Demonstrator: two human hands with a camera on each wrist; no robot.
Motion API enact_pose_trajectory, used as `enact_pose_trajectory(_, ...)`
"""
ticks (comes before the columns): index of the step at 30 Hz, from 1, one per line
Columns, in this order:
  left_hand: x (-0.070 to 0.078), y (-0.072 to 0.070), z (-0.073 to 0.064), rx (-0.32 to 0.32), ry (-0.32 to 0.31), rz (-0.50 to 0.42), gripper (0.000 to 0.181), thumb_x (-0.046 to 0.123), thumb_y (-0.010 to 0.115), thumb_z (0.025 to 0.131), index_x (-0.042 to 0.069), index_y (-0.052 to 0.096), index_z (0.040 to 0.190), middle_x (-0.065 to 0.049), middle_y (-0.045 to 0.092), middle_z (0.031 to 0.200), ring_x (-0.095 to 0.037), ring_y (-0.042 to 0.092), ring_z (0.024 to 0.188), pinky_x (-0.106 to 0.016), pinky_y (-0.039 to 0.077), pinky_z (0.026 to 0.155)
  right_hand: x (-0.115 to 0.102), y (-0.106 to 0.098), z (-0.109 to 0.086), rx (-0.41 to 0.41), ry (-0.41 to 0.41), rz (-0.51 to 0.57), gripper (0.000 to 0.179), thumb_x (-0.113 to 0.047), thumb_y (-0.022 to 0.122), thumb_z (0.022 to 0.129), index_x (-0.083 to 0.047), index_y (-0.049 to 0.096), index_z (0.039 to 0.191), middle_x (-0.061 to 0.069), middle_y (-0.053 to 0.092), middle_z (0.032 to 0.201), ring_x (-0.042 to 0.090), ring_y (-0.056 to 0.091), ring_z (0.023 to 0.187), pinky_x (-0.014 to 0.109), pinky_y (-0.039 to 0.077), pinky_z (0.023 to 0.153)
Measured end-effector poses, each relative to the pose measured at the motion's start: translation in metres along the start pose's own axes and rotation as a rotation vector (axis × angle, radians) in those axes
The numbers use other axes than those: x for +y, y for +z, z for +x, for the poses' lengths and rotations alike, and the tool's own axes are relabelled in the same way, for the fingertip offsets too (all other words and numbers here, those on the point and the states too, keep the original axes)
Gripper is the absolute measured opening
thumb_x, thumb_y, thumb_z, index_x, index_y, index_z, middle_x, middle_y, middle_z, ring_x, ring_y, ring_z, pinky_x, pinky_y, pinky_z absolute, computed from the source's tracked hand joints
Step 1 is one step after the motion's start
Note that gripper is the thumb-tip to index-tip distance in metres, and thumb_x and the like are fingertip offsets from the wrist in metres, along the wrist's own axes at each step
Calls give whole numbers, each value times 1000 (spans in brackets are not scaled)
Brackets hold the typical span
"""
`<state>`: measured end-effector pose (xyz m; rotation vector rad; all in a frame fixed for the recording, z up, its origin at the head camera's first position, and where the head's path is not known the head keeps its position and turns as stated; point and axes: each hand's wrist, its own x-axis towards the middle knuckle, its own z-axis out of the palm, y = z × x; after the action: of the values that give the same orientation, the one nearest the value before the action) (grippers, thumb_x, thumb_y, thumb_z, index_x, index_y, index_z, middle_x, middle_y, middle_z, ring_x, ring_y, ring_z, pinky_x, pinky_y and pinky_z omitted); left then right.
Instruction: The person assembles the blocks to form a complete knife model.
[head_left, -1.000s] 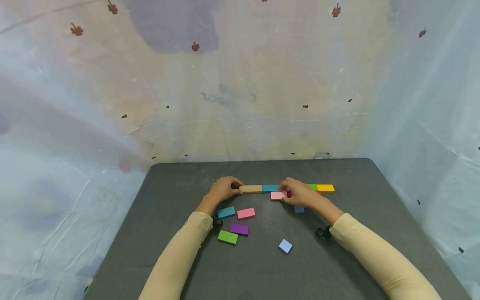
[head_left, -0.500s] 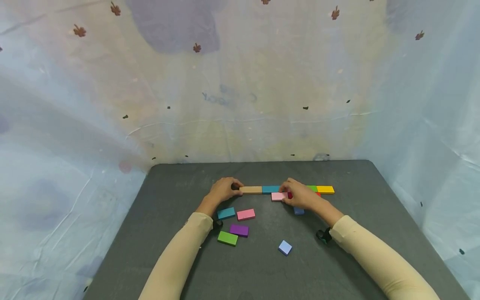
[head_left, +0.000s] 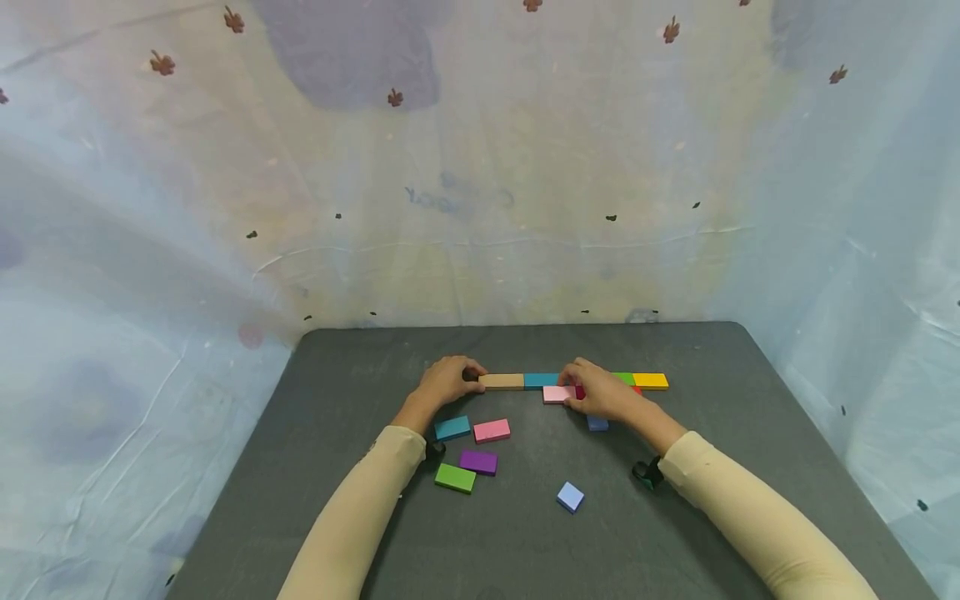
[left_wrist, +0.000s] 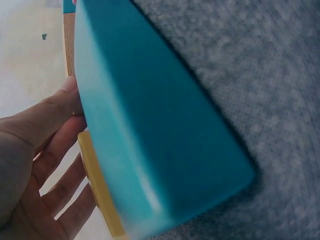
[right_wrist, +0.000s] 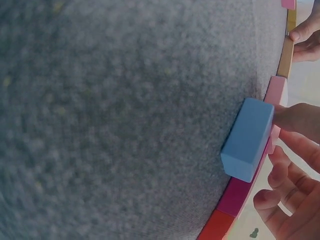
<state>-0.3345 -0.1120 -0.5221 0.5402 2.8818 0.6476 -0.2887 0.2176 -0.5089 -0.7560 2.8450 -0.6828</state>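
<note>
Thumb and fingers of the left hand pinch the left end of a plain wooden block, in a straight row on the dark table. Beside it in the row comes a teal block. My right hand pinches the right end of a light pink block, which lies along the near side of the row. Next to that block shows a magenta block, partly hidden by the right fingers in the head view. Green and yellow blocks form the row's right end.
Nearer lie loose teal, pink, purple and green blocks. A light blue block is alone in front; another blue block sits under the right wrist. A patterned sheet hangs behind the table.
The light pink block has shifted very slightly right under the right hand's fingers. Both hands keep almost the same places; the head view has tilted up a touch.
</note>
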Motion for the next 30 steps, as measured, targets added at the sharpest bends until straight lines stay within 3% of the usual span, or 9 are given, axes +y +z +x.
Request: enact_pose_trajectory(30, 0, 1, 1, 8, -10, 14, 33, 35, 84, 96, 25, 81, 126, 3, 77, 123, -25, 69, 120, -54, 53, 104, 5, -1, -1, 10, -22, 15, 24, -14, 81, 98, -8, 70, 119, 8, 60, 109, 21, 57, 92, 40, 54, 85)
